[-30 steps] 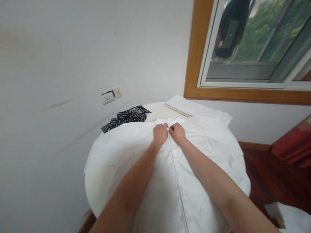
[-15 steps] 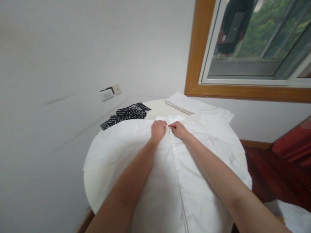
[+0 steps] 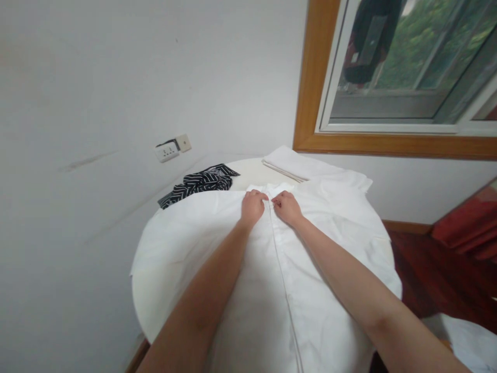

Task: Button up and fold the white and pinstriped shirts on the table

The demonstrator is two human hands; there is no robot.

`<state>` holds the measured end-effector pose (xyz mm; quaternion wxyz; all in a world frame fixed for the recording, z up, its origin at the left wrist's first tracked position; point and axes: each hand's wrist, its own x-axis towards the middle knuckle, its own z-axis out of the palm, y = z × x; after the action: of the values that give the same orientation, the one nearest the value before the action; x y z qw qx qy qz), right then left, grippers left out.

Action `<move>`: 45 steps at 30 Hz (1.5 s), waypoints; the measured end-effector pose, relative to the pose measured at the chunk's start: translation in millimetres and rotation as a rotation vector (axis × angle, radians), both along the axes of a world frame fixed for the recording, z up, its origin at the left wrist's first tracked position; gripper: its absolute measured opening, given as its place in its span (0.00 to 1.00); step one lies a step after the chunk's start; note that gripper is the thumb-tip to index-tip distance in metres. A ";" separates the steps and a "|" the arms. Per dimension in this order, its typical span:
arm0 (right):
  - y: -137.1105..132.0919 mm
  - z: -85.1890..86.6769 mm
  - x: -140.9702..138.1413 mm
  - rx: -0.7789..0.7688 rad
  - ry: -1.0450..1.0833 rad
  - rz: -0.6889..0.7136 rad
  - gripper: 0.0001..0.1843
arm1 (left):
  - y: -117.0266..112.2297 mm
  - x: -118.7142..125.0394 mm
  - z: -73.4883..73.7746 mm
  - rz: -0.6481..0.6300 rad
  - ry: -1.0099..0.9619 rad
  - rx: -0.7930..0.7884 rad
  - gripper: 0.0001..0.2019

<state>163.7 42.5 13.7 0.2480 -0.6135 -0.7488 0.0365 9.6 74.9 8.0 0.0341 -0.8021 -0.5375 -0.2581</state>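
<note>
A white shirt (image 3: 248, 290) lies spread over a round table, its front placket running down the middle toward me. At the collar end, my left hand (image 3: 253, 206) pinches the fabric on the left side of the placket. Close beside it, my right hand (image 3: 286, 207) has its fingers bent and closed on the shirt's right front edge. A small gap separates the two sets of fingertips. Whether a button sits between them is too small to make out.
The cream round table (image 3: 149, 300) stands against a white wall with a socket (image 3: 166, 152). A black-and-white striped cloth (image 3: 202, 182) lies at its back left, folded white cloth (image 3: 298, 163) at the back right. A wood-framed window (image 3: 388, 142) is beyond.
The fingertips of both hands have shifted slightly at the collar; the right fingers are more curled. The shirt lies as before, and the view has moved a little.
</note>
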 end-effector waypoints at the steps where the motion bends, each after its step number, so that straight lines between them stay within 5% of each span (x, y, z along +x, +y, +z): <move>1: -0.8 1.0 -0.5 0.003 -0.029 -0.022 0.16 | 1.1 0.4 -0.1 -0.015 -0.012 -0.010 0.20; 13: 9.1 -6.6 1.6 -0.019 0.044 0.000 0.14 | -8.2 14.6 -0.5 0.105 -0.088 0.004 0.08; 31: 18.5 -15.4 10.7 0.030 0.060 0.121 0.24 | -9.6 9.2 0.8 0.070 0.004 0.028 0.18; 38: 18.9 -13.7 11.1 0.023 0.202 0.090 0.22 | -7.1 6.0 1.9 0.066 -0.012 0.034 0.14; 45: 13.7 -10.4 5.2 0.036 0.091 0.024 0.16 | 0.7 3.3 -5.3 0.039 -0.078 0.020 0.19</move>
<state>168.9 56.2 3.3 0.2922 -0.5978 -0.7446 0.0537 12.9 75.6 2.7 0.0260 -0.7804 -0.5514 -0.2936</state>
